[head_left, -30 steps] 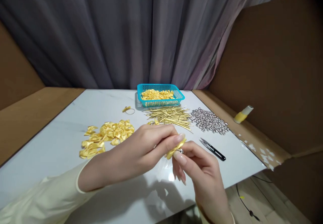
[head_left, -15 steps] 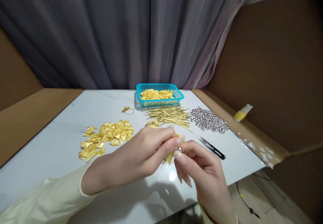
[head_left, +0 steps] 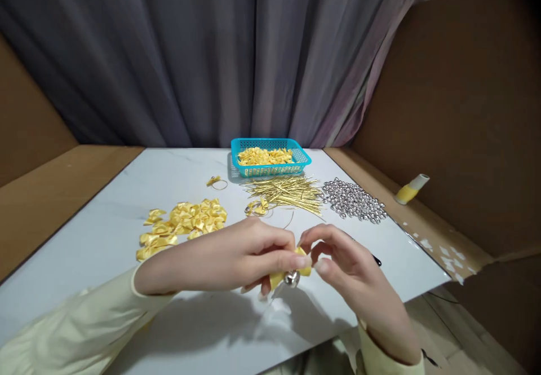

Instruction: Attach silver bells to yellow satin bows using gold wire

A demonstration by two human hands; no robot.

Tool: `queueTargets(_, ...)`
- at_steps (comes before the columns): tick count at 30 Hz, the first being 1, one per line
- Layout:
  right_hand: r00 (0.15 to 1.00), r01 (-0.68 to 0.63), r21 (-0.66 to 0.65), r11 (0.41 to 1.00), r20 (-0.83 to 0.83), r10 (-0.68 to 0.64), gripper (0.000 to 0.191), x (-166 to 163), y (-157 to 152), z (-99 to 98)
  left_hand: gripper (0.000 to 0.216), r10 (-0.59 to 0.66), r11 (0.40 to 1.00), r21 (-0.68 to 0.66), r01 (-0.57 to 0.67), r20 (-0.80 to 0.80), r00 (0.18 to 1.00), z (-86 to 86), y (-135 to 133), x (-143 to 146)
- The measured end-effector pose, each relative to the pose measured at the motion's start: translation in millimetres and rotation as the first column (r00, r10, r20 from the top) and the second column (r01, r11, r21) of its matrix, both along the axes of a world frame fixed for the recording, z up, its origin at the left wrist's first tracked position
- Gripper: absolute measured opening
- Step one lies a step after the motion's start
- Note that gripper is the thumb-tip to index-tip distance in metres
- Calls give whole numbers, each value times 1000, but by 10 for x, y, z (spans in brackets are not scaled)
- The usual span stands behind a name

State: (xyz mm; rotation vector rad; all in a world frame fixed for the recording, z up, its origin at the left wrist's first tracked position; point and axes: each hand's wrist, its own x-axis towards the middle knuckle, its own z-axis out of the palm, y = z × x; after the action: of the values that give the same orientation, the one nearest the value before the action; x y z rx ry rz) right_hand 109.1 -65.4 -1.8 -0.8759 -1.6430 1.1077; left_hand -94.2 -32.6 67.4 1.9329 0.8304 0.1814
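Left hand [head_left: 236, 257]: pinching yellow bow [head_left: 276, 281], silver bead [head_left: 292, 278] against it
Right hand [head_left: 353, 270]: fingers curled beside bow; gripping? can't tell from here
Counter [head_left: 105, 223]: gold wires [head_left: 289, 192] near turquoise basket [head_left: 305, 162]

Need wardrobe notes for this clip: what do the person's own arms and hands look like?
The left sleeve is pale cream-yellow, plain, softly creased and ends near the wrist; the matching right sleeve is only partly in view. The left grip and right grip are bare, ungloved hands.
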Motion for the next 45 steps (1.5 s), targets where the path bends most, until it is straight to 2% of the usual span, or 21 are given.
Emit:
queueTargets(3,995,-80,-27,996,63,82,17,-32,-5,21,38,62,997,-55,-59,48,997,-56,20,21)
queueTargets(5,996,-89,-57,994,-8,89,16,-88,-19,25,42,105,991,-91,-94,124,987,-79,46,22)
queueTargets(8,983,-34,-106,994,-184,14,17,-156,-26,19,46,126,983,-160,-94,205,971,-79,79,13)
queueTargets(12,949,40,-107,993,-309,-71,21,-161,-10,36,34,161,974,-189,-129,169,972,-48,59,23)
queueTargets(16,978,32,-74,997,-201,-46,29,-93,21,93,31,203,963,-214,-166,165,965,-11,1,54)
queueTargets(20,996,8,-16,1000,-93,-9,29,-75,48,119,20,230,962,-194,-193,189,955,35,-32,77)
queueTargets(24,976,131,25,991,-179,-125,31,-180,29,95,23,307,944,-202,-259,259,916,-5,-19,91)
queueTargets(28,934,199,22,980,-308,-183,26,-277,1,46,22,275,940,-286,-186,312,909,-96,11,116)
queueTargets(30,934,235,41,971,-286,-214,19,-278,7,30,20,283,937,-299,-180,347,894,-108,13,138)
queueTargets(35,956,278,142,950,-139,-259,14,-186,72,60,15,368,928,-218,-302,410,834,-60,-36,168)
queueTargets(39,958,286,238,928,-72,-277,12,-115,120,159,13,399,913,-86,-398,387,832,-71,-95,154)
queueTargets(42,973,209,269,940,35,-227,8,-96,139,228,14,400,901,3,-433,379,835,-97,-121,147)
queueTargets(45,982,172,234,957,37,-185,15,-113,147,245,13,412,900,-23,-436,375,830,-87,-126,146)
